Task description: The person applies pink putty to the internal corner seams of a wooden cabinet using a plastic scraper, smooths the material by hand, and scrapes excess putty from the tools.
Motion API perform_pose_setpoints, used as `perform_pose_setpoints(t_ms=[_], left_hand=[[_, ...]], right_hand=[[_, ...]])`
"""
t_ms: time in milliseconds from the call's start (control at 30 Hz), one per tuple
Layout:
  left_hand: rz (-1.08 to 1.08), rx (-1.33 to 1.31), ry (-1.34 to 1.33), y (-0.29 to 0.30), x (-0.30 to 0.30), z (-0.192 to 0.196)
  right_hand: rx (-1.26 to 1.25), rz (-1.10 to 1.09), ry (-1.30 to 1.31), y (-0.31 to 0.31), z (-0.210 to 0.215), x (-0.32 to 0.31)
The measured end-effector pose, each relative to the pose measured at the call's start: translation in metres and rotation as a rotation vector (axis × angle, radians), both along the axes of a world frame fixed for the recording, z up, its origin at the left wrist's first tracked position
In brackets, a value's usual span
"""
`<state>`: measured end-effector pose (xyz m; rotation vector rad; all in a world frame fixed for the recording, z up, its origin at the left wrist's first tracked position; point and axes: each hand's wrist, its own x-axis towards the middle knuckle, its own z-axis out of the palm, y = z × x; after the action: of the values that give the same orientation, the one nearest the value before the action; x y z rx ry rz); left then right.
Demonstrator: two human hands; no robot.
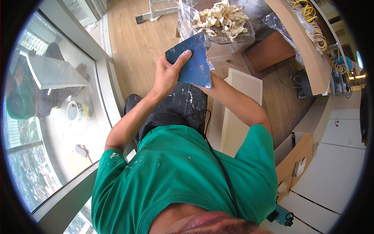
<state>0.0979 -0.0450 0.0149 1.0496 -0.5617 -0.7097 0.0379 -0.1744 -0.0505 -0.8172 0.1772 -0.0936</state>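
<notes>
My left hand [170, 73] grips the near left corner of a dark blue, paint-flecked sheet [194, 64], with the thumb lying across its face. I hold the sheet up in front of my paint-spattered dark trousers [183, 107]. My right forearm [237, 103] reaches up to the sheet's lower right corner. The right hand itself is hidden behind the sheet. My green shirt [183, 175] fills the lower part of the view.
A clear plastic bag of pale crumpled scraps [220, 19] stands just beyond the sheet. A white board [243, 113] lies on the wooden floor [132, 43] at my right. A window wall [58, 117] runs along the left. White cabinets [335, 167], cardboard [296, 160] and coiled yellow cable [313, 23] are at the right.
</notes>
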Motion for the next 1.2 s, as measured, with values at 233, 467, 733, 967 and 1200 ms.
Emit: perform_pose_setpoints(t_ms=[233, 467, 733, 967, 1200], left_hand=[[-0.020, -0.015, 0.000, -0.001, -0.004, 0.002], [-0.064, -0.013, 0.125, 0.003, -0.009, 0.017], [0.078, -0.118, 0.293, 0.007, 0.010, -0.002], [-0.051, -0.055, 0.310, 0.001, -0.001, -0.006], [0.136, -0.197, 0.389, 0.018, 0.001, 0.016]], right_hand=[[0.539, 0.319, -0.452, -0.015, -0.024, 0.011], [0.183, 0.057, -0.162, -0.003, 0.017, -0.002], [-0.083, -0.083, -0.043, 0.007, 0.055, -0.008], [0.422, 0.272, -0.335, -0.008, -0.004, 0.021], [0.149, -0.406, 0.056, -0.055, -0.020, 0.030]])
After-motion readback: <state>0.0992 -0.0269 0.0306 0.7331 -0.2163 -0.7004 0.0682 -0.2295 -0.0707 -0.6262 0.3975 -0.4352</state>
